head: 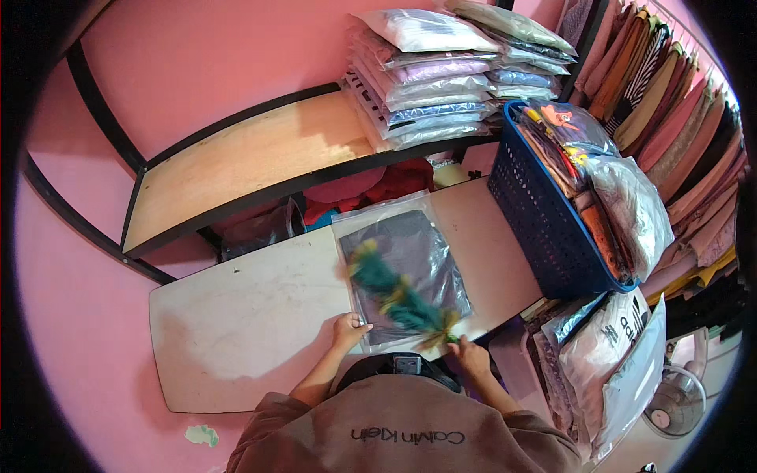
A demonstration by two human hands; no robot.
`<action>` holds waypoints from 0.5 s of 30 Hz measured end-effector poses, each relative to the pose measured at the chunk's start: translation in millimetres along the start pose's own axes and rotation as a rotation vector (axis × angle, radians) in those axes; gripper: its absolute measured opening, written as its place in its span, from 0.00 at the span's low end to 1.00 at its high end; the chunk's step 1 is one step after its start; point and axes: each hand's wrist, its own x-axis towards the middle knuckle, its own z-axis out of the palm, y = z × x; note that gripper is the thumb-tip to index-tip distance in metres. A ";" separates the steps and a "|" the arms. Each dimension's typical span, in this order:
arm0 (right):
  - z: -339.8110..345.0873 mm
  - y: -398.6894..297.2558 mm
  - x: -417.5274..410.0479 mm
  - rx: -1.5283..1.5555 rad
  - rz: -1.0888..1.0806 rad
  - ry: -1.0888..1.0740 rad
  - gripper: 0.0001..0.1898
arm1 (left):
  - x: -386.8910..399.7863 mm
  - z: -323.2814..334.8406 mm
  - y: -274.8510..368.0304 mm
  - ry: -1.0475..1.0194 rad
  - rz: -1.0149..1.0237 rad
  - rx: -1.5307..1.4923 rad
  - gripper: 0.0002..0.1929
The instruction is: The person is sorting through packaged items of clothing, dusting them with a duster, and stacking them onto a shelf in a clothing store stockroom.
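A clear plastic bag [446, 260] with a folded dark garment [396, 227] inside lies flat on the white table [254, 313]. My left hand [350, 331] pinches the bag's near left corner between thumb and fingers. In my right hand [470, 356] is the handle end of a green and yellow feather duster [402, 295]. The duster lies diagonally over the bag, its far end toward the bag's left side. It looks blurred, and I cannot tell whether it touches the plastic.
At the table's right end stands a blue plastic basket [532, 219] full of bagged garments. Behind, a wooden shelf [254, 159] with a black frame holds stacks of bagged clothes [432, 88]. Clothes hang on a rack [662, 100] at right, above more bagged garments [597, 355] and a fan [674, 402].
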 end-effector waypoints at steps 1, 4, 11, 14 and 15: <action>0.0 6.5 -2.9 0.008 0.114 0.050 0.19 | 0.8 -0.3 -1.5 0.003 -0.004 -0.004 0.17; 3.0 13.9 -3.1 0.013 0.262 0.178 0.19 | 6.1 0.7 8.3 -0.031 -0.009 0.024 0.18; 1.8 10.3 -14.5 0.012 0.065 0.080 0.19 | 42.6 12.6 51.5 0.307 0.128 0.272 0.32; -3.5 26.8 0.2 0.045 0.308 0.161 0.21 | 52.3 19.9 56.1 0.371 -0.026 0.246 0.33; -8.6 25.2 4.9 0.136 0.328 0.191 0.21 | 60.6 17.6 40.7 0.391 0.036 0.172 0.31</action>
